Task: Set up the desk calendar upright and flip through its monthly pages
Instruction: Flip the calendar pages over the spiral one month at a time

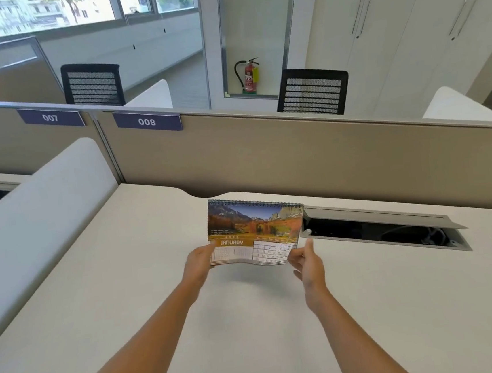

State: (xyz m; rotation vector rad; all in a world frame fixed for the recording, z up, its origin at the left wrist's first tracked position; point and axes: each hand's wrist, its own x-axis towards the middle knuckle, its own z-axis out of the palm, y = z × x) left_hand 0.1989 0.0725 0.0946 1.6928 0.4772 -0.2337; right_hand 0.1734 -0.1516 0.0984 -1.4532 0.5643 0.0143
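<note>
Tabletop (128,288) takes up most of your view, pale and bare, with a beige partition (296,157) along its far edge and an open cable tray (378,233) sunk into it to the right. Just left of that tray, near the far middle, you have the desk calendar (255,230), its spiral binding on the far upper edge and the January page facing you; whether its base rests on the surface or hangs just above it cannot be told. Your left hand (198,261) pinches the lower left corner of the pages. Your right hand (306,260) is spread, fingers loose, just beside the lower right corner and perhaps touching it. The lower edge sags between them, so the stand looks not yet set. Spread the base panels until they bear flat, keep the calendar clear of the tray opening, then steady one corner and lift single sheets over the coil.
</note>
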